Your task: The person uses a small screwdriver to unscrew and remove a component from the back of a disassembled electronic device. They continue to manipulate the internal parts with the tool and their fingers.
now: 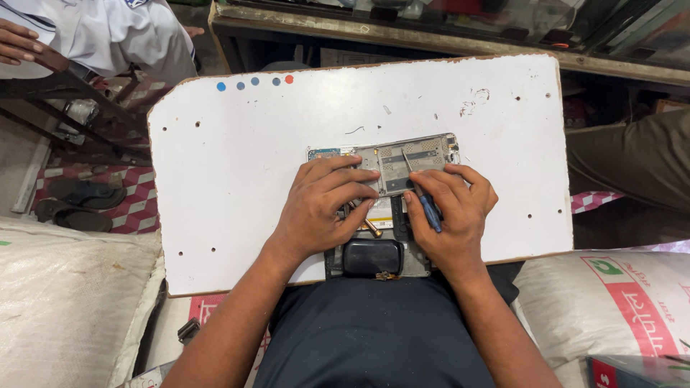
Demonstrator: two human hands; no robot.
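Screwdriver [425,203] clenched in right hand [453,215], left hand [323,208] pinning phone [392,165] near tabletop's [237,165] near edge; a slip could gouge the board.

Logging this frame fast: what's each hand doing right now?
Left hand: open, pressing flat on the opened phone.
Right hand: closed on a blue screwdriver, tip on the phone.

Worn white board [237,158] under the grip; sacks [65,302] flanking low; checkered red floor [136,194], sandals [79,205] far left; glass counter [431,29] beyond.
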